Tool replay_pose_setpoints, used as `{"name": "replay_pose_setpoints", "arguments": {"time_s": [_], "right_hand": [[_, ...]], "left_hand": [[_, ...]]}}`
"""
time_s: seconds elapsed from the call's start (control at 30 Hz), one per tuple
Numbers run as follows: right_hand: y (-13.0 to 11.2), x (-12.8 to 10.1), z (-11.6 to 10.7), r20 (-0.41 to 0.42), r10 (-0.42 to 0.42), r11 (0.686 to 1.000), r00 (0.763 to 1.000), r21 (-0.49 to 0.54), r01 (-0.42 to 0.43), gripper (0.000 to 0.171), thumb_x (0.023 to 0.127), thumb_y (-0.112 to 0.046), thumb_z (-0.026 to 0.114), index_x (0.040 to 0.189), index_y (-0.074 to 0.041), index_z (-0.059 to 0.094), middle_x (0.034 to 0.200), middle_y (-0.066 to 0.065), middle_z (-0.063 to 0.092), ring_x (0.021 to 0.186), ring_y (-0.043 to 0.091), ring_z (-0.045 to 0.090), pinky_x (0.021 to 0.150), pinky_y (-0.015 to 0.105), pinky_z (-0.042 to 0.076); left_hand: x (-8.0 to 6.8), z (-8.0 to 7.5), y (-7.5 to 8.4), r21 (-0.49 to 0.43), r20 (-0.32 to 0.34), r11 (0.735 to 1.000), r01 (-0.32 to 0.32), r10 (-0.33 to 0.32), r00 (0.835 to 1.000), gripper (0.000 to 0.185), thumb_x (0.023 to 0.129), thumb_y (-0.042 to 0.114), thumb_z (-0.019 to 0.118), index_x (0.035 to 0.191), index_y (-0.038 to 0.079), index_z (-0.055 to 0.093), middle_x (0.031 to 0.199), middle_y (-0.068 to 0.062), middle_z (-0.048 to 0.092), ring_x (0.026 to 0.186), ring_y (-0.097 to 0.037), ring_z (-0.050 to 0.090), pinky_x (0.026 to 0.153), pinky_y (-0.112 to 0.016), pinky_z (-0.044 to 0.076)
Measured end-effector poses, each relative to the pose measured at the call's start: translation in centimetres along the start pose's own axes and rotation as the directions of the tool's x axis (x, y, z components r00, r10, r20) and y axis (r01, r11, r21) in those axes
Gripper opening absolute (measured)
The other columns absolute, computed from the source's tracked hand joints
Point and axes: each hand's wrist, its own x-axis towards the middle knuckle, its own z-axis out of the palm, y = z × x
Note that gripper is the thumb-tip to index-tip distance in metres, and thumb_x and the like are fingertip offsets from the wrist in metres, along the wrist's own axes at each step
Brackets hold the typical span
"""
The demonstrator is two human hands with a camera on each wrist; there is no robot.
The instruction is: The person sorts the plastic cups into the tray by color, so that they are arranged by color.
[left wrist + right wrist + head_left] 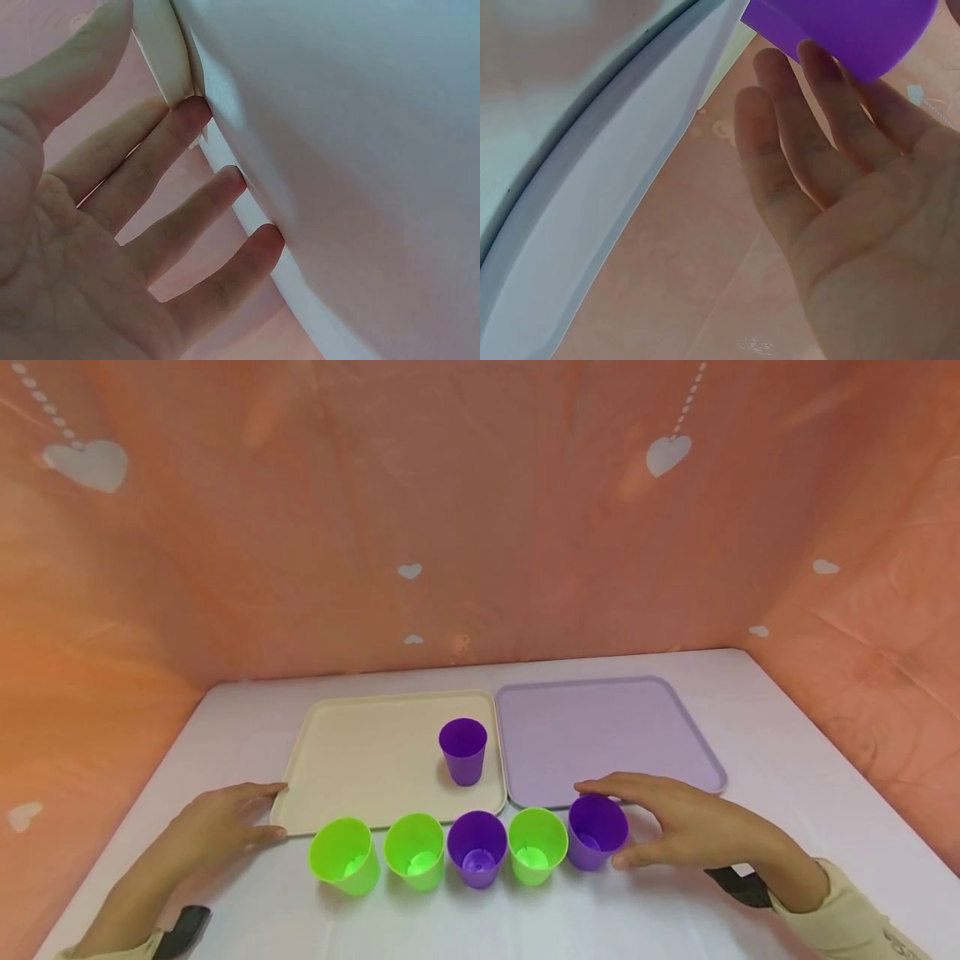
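At the right end of a row of cups stands a purple cup (pixel 597 833). My right hand (pixel 675 822) is spread around its right side, fingers behind the rim and thumb near its front; a gap shows between palm and cup. In the right wrist view the fingers (pixel 821 82) look nearly straight beside the purple cup (pixel 847 30). My left hand (pixel 217 822) touches the left edge of the beige tray (pixel 360 760) with extended fingers, also seen in the left wrist view against the tray rim (pixel 169 60). Another purple cup (pixel 463 752) stands upright on the beige tray.
A lavender tray (pixel 600 735) adjoins the beige one on the right. Along the front of both, the row also holds a purple cup (pixel 477 849) and green cups (pixel 345 856), (pixel 416 852), (pixel 537 846). Orange cloth (pixel 480 527) hangs around the white table (pixel 420 935).
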Motion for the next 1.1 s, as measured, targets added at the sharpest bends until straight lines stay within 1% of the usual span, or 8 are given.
{"name": "replay_pose_setpoints", "arguments": {"time_s": [0.2,0.33,0.47,0.63,0.73,0.9,0.97,1.1], "right_hand": [[-0.16,0.05,-0.02,-0.001,0.027,1.000,1.000,-0.016,-0.027,0.075,0.085,-0.055,0.072,0.149,-0.032,0.043,0.142,-0.011,0.057,0.130,0.022,0.057,0.102,0.048,0.050],[-0.19,0.07,0.01,0.003,0.029,1.000,1.000,0.002,-0.029,0.077,0.085,-0.054,0.072,0.151,-0.031,0.041,0.145,-0.008,0.056,0.132,0.022,0.056,0.104,0.047,0.049],[-0.17,0.14,0.18,-0.001,0.003,1.000,1.000,0.015,-0.003,0.076,0.085,-0.052,0.073,0.150,-0.028,0.042,0.142,-0.008,0.058,0.130,0.019,0.057,0.103,0.043,0.051],[-0.14,0.25,0.37,-0.017,-0.037,0.999,0.999,-0.006,0.037,0.073,0.086,-0.051,0.073,0.149,-0.029,0.044,0.136,-0.015,0.059,0.125,0.013,0.059,0.100,0.041,0.053],[-0.13,0.20,0.46,-0.012,-0.043,0.999,0.999,-0.001,0.043,0.071,0.086,-0.051,0.072,0.148,-0.030,0.045,0.134,-0.017,0.059,0.123,0.012,0.060,0.099,0.039,0.053],[-0.06,0.20,0.52,-0.015,-0.050,0.999,0.999,0.011,0.050,0.072,0.085,-0.050,0.074,0.148,-0.028,0.045,0.133,-0.016,0.060,0.123,0.012,0.060,0.099,0.039,0.053],[-0.06,0.17,0.50,-0.011,-0.043,0.999,0.999,0.012,0.043,0.072,0.085,-0.050,0.073,0.148,-0.028,0.045,0.134,-0.015,0.059,0.123,0.013,0.060,0.099,0.039,0.053],[-0.07,0.14,0.42,-0.007,-0.029,1.000,1.000,0.007,0.029,0.070,0.086,-0.051,0.072,0.147,-0.029,0.045,0.135,-0.015,0.059,0.124,0.015,0.060,0.099,0.041,0.053]], "left_hand": [[0.24,-0.26,0.04,0.005,-0.002,1.000,0.008,-0.008,1.000,0.071,0.074,0.042,0.083,0.132,0.005,0.063,0.131,-0.029,0.061,0.120,-0.055,0.054,0.094,-0.069,0.045],[0.23,-0.34,0.05,-0.015,0.013,1.000,0.016,-0.016,1.000,0.073,0.074,0.043,0.083,0.132,0.005,0.063,0.131,-0.028,0.061,0.121,-0.055,0.053,0.094,-0.069,0.045],[0.24,-0.46,0.02,-0.004,0.038,0.999,0.037,-0.037,0.999,0.073,0.074,0.044,0.083,0.132,0.005,0.062,0.132,-0.030,0.060,0.122,-0.056,0.052,0.095,-0.069,0.044],[0.17,-0.41,0.02,-0.011,0.050,0.998,0.057,-0.057,0.997,0.072,0.075,0.045,0.082,0.133,0.006,0.062,0.133,-0.031,0.059,0.123,-0.057,0.050,0.096,-0.071,0.042],[0.01,-0.16,0.08,-0.021,0.041,0.998,0.052,-0.051,0.998,0.071,0.075,0.044,0.083,0.132,0.006,0.063,0.132,-0.029,0.060,0.123,-0.056,0.052,0.095,-0.070,0.043],[-0.06,-0.01,0.10,-0.012,0.023,0.999,0.045,-0.045,0.999,0.069,0.073,0.043,0.084,0.129,0.007,0.065,0.130,-0.029,0.062,0.122,-0.055,0.053,0.095,-0.070,0.043],[-0.06,-0.01,0.13,-0.013,0.029,0.998,0.055,-0.055,0.998,0.070,0.072,0.044,0.084,0.129,0.007,0.065,0.131,-0.029,0.061,0.123,-0.056,0.051,0.096,-0.070,0.043],[0.03,-0.05,0.13,-0.009,0.022,0.999,0.048,-0.048,0.999,0.069,0.073,0.043,0.084,0.129,0.007,0.066,0.131,-0.029,0.061,0.122,-0.056,0.052,0.096,-0.070,0.043]]}}
